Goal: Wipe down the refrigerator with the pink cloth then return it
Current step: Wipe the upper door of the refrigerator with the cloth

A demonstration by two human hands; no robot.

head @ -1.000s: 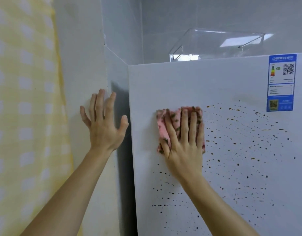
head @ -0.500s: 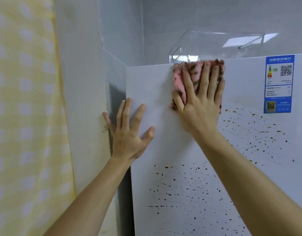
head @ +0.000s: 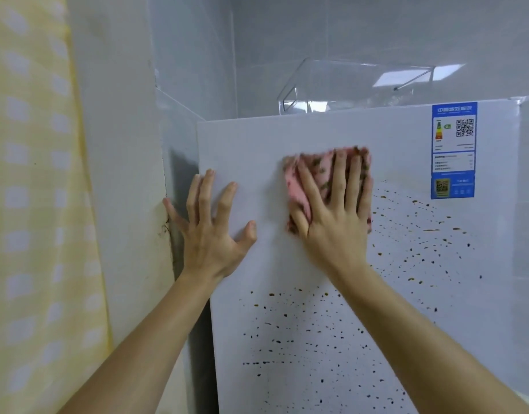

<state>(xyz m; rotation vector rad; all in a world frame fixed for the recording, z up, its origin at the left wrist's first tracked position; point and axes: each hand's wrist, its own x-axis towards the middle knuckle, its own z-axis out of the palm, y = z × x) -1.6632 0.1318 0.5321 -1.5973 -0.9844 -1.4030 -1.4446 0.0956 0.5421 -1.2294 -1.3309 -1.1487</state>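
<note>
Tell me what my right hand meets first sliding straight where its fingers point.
Above the right hand, bare white refrigerator door to its top edge, then probably the clear plastic box; depth unclear. The blue label lies aside.

Soft, even light; glare on the clear box (head: 406, 76) upper right; my pink cloth (head: 322, 171) motion-blurred.

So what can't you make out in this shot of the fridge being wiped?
All from the head view:
The blue label: its print is too small to read.
The refrigerator door: the patch under the pink cloth and right hand is hidden.
The cloth's top edge is blurred.
The door's lower part is cut off by the bottom edge.
The clear box on top: its base is hidden behind the door's top edge.
</note>
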